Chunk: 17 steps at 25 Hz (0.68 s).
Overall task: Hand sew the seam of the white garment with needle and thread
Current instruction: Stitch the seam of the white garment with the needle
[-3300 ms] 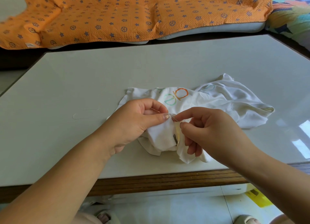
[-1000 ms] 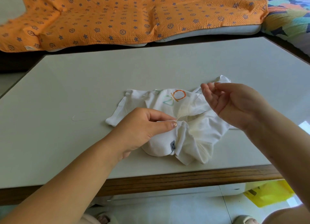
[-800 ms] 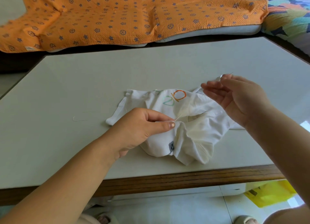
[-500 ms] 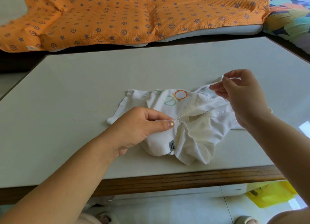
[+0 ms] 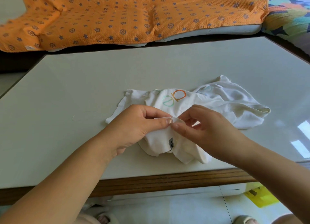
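Tabletop (image 5: 83,83): pale, smooth, slick-looking. The garment (image 5: 226,104) lies bunched near the near edge, right of the middle, with part of its bulk spread toward the right edge. Nothing weighs it down, so a hard pull on the seam could drag the whole heap toward the near edge.

Left hand (image 5: 137,123): fingers curled, thumb (image 5: 168,121) and forefinger pinching a raised fold (image 5: 175,119) of cloth. Right hand (image 5: 206,131): fingers curled narrow, thumb and forefinger closed on the same fold, tip to tip with the left.

Risks, as I judge them:
- The two pinches nearly touch. A needle pushed through here has little room, and a pricked left thumb is likely if the point comes out blind.
- The cloth is doubled under the fold, so a stitch could catch a second layer and sew the garment shut.
- The dark label (image 5: 171,142) sits just below the fold and could get snagged or stitched in.
- Needle and working thread: I cannot make out either. If the needle is not firmly in my right pinch, it may slip into the folds.
- A loose thread (image 5: 73,118) lies left of the garment and could tangle.
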### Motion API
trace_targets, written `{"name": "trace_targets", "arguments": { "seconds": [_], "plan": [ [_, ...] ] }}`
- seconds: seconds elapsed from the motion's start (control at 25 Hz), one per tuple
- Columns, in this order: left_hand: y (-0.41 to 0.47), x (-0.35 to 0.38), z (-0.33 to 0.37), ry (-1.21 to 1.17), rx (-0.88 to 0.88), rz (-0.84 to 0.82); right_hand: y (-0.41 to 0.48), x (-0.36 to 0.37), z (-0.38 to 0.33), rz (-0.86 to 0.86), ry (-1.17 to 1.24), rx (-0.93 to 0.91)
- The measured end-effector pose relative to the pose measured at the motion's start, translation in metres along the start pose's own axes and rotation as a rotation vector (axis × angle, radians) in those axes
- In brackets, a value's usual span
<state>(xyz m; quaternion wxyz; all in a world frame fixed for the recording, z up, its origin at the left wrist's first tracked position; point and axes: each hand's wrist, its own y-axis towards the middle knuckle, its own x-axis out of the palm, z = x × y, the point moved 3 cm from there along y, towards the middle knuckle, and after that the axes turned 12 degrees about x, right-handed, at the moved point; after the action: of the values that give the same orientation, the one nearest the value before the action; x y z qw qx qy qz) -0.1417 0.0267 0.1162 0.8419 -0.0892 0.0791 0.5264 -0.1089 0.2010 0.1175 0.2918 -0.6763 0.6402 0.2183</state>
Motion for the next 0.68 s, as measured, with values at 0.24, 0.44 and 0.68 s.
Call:
{"name": "trace_targets", "arguments": {
  "seconds": [0.24,0.44,0.68],
  "plan": [
    [0.000,-0.012,0.002,0.283,0.048,0.013,0.010,-0.013,0.017,-0.093,0.439,0.180],
    [0.003,-0.016,0.004,0.377,0.078,-0.002,0.011,-0.018,0.024,-0.100,0.290,0.218],
    [0.007,-0.014,0.002,0.423,0.152,0.065,0.013,-0.029,0.027,-0.046,0.194,0.204]
  ]
}}
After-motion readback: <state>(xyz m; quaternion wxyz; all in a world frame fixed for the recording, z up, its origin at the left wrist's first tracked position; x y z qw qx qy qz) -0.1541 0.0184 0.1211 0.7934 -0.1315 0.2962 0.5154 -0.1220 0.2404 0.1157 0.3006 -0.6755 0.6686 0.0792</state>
